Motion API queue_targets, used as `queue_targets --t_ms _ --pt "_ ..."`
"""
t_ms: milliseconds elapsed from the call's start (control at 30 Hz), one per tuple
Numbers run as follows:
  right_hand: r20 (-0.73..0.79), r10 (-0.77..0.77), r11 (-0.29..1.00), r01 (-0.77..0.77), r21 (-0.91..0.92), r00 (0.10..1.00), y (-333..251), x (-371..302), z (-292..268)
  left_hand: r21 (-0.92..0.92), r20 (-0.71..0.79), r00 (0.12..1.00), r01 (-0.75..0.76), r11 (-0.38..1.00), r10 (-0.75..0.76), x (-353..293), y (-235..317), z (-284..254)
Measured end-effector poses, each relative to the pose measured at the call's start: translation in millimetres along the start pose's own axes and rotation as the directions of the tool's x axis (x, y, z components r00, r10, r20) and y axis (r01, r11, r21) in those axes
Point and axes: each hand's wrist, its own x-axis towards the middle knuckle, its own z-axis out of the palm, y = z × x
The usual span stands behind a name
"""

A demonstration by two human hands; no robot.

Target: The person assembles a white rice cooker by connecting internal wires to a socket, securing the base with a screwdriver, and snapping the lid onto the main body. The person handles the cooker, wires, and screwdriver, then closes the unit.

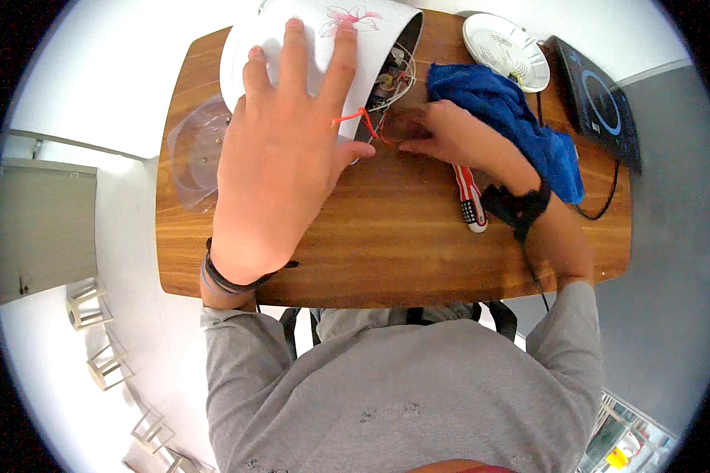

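My left hand (272, 150) lies spread flat, fingers fanned, across the white housing (371, 55) with the pink flower, at the far side of the table (371, 252), while my right hand (450, 134) is close by the housing's uncovered end. From this far off its fingers blur on my feed, and I cannot tell whether they pinch the red wire (363, 114) or only sit beside it. That wire runs near the left thumb, below the exposed innards (386, 83) and a loop of white wire (410, 75). I judge the step in hand to be handling the wiring at that end; the next move, as I read it, calls for a steady left palm, a fine pinch on the right and no strain on the wires. Just below the right hand lies a red-and-white tool (469, 197). Beyond the right forearm sits a bunched blue cloth (481, 91), past it a slotted white dish (501, 47) and a black cooktop (599, 98). At left, clear plastic (189, 154) bears tiny metal pieces.
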Motion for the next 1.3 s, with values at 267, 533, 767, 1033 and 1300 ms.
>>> queue_targets --t_ms 267,533,767,1033,1300 --pt "-0.234 -0.033 0.836 0.155 0.526 0.972 -82 -22 -40 0.067 0.020 0.999 -0.037 0.997 0.036 0 0 -6" --pt "-0.073 -0.033 0.706 0.075 0.704 0.997 -69 -2 -33 0.012 0.013 1.000 0.004 1.000 -0.004 -1 -4 -4" --pt "-0.037 0.129 0.808 -0.083 0.583 0.991 -47 -3 -42 0.025 0.021 1.000 0.019 0.999 -0.020 -1 -2 -9" --pt "-0.170 -0.122 0.972 0.152 0.181 0.978 -59 16 -18 0.033 0.010 1.000 0.016 0.999 -0.017 -3 -1 -4" --pt "-0.222 -0.253 0.940 0.294 0.174 0.942 -73 35 -15 0.158 -0.029 1.000 0.002 0.987 0.003 5 0 -7"
